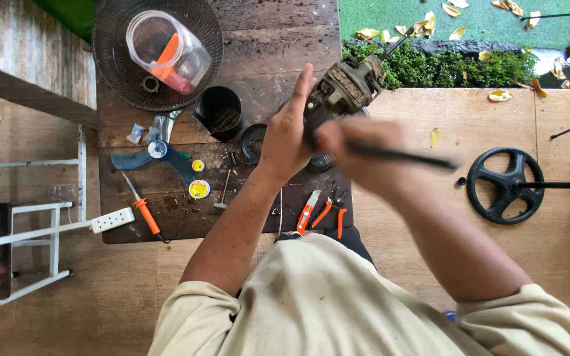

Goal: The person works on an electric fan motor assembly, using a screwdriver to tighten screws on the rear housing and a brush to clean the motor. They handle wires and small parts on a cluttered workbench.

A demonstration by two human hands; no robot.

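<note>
A grimy grey metal fan motor [346, 84] is gripped by the left hand [288, 135], while a slim black tool [400, 155] is clenched in the blurred right hand [354, 148].

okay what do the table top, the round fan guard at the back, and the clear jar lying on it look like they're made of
Table top: looks like dark, stained wood; plank seams and grain show, with a worn matte surface.
Fan guard: probably metal wire, dark-coated; thin radial spokes within a round rim.
Clear jar: likely transparent plastic, glossy; the orange and red contents show through, though glass can't be ruled out.
</note>
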